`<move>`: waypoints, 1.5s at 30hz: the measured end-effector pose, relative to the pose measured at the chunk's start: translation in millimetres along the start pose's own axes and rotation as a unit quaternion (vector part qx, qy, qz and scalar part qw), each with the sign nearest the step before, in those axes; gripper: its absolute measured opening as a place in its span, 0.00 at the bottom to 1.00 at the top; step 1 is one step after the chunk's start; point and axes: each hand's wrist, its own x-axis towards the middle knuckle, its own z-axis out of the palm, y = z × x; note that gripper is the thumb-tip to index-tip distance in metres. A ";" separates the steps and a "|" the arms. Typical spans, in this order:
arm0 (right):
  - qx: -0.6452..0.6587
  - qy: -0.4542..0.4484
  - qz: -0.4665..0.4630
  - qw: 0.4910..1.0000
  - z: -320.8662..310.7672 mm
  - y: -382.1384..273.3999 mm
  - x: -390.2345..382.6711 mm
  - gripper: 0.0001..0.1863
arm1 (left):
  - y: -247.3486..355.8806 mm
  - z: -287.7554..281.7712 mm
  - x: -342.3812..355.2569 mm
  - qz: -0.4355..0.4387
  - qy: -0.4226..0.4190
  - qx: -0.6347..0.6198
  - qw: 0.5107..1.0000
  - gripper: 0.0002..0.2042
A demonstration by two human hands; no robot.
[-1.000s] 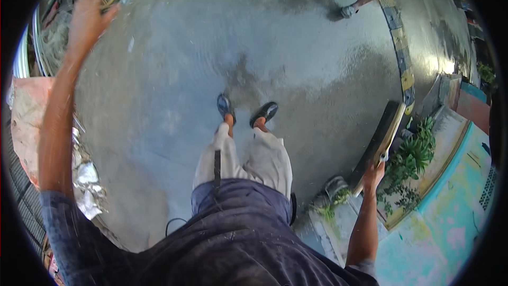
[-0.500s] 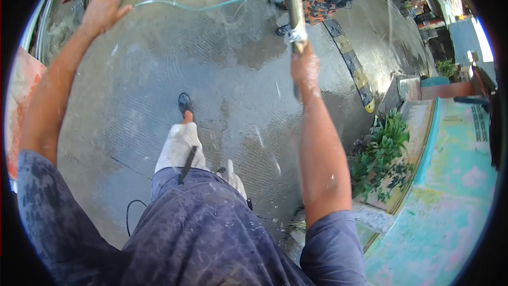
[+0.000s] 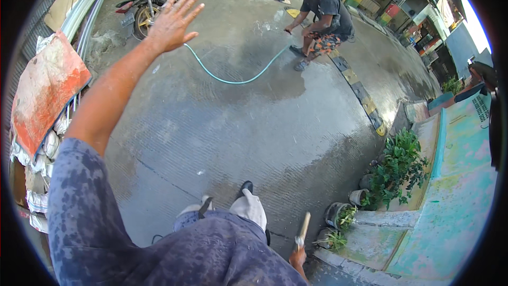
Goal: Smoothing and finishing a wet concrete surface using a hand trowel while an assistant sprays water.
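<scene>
My left hand (image 3: 173, 24) is stretched out at the upper left, fingers spread and holding nothing. Low at the right, beside my body, my right hand (image 3: 298, 257) is wrapped round a short stick (image 3: 304, 226) that points up. A whitish band sits on the stick just above my grip; its lower part is hidden. Across the wet concrete, a teal hose (image 3: 233, 81) curves from near my left hand toward a co-worker (image 3: 325, 18) in a dark shirt and patterned shorts, who bends forward, one arm reaching out.
Potted plants (image 3: 397, 169) line the teal-painted wall (image 3: 465, 169) at right. A black-and-yellow rubber strip (image 3: 357, 92) lies on the ground. At the left are a motorcycle (image 3: 145, 16), long pipes (image 3: 92, 0) and an orange-stained sheet (image 3: 47, 90) over stacked sacks.
My right hand has swung down from the far middle to beside my body, still holding the stick. My left hand has shifted right and slightly down in view. The view has tilted up.
</scene>
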 end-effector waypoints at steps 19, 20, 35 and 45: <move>0.251 0.046 -0.145 0.956 51.9 122.4 -265.3 0.19 | 156.6 -149.5 -1031.6 -0.226 -0.772 -0.287 0.520 0.40; 0.206 0.085 -0.190 0.956 66.1 139.8 -254.1 0.20 | 159.6 -139.7 -1032.3 -0.242 -0.750 -0.309 0.533 0.40; 0.187 0.030 -0.204 0.960 159.0 63.1 -275.2 0.21 | 161.2 -77.5 -727.9 -0.301 -0.356 -0.625 0.626 0.40; 0.097 0.010 -0.226 0.969 86.5 -168.4 -212.8 0.23 | 46.3 73.1 -835.1 -0.404 -0.541 -0.424 0.603 0.42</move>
